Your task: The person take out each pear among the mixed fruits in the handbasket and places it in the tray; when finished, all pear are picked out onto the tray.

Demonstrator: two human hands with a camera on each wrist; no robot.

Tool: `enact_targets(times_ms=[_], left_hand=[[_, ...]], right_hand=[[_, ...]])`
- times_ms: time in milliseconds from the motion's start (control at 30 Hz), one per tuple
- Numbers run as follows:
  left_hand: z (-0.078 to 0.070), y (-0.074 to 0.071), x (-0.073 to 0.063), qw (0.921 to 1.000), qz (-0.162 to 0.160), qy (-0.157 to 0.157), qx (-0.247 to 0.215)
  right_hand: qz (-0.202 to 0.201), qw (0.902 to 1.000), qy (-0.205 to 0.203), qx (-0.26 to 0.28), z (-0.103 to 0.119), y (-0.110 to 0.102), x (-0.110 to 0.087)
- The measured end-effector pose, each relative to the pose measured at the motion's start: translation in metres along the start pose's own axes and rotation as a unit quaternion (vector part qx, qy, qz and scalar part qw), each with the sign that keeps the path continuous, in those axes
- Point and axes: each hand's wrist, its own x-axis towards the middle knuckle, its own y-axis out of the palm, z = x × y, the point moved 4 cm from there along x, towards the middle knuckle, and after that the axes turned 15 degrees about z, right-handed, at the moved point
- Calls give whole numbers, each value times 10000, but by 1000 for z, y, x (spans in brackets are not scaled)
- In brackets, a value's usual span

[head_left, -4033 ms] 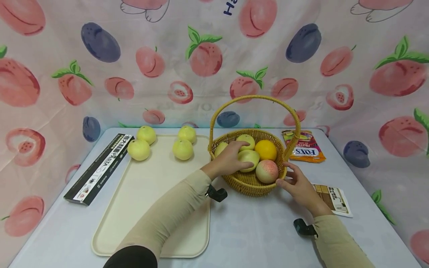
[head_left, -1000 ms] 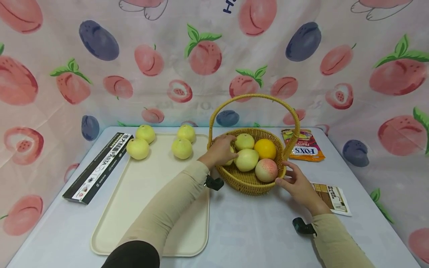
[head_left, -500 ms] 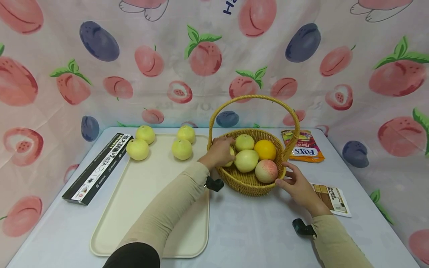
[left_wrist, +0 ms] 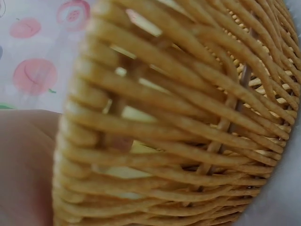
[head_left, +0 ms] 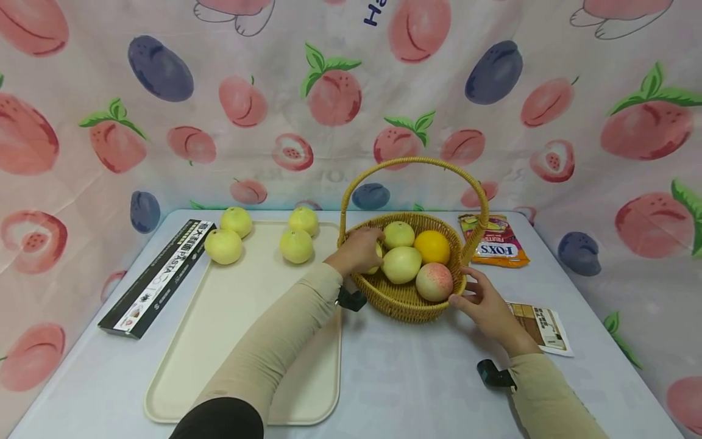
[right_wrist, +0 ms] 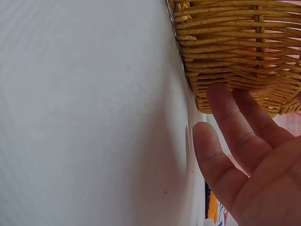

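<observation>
A wicker basket [head_left: 408, 312] with a tall arched handle holds several pieces of fruit. Inside it lie two round yellow-green fruits, one behind [head_left: 398, 235] and one in front [head_left: 401, 265], beside an orange [head_left: 432, 247] and a pinkish peach [head_left: 434, 282]. My left hand [head_left: 359, 251] reaches over the left rim and grips another yellow-green fruit [head_left: 378, 257], mostly hidden behind the fingers. In the left wrist view, the basket's woven wall [left_wrist: 174, 113] covers most of that grasp. My right hand [head_left: 485, 308] touches the right side of the rim, fingers extended against the outer weave [right_wrist: 240, 52].
Left of the basket lies a cream tray [head_left: 241, 366], with yellow-green fruits in pairs at its far-left corner [head_left: 223, 246] and back [head_left: 296, 246]. A long black pasta box [head_left: 156, 280] flanks it. Rightward are a FOX'S candy bag [head_left: 496, 241] and a brown-and-white packet [head_left: 543, 326].
Over the last seconds my left hand has shifted left, from the middle fruits to the one at the basket's left side. In the last half second it hardly moves; my right hand stays at the rim.
</observation>
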Motion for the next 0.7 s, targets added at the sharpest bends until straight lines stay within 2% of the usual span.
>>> enact_targets(times_ms=[200,333,533,700], left_hand=[[0,-1,-1,9999,-136,28,-64],[2,-1,-2,9991,-295,92,-283],[3,-2,-7,9963,-502,410,-563],[-3,-8,-19,9942,-567,714,-575]], right_hand=[[-27,10000,8,-43,2,0,-1],[-13,10000,3,-49,2,0,-1],[-13,10000,-5,-15,2,1,-2],[-13,10000,37,-43,2,1,-1]])
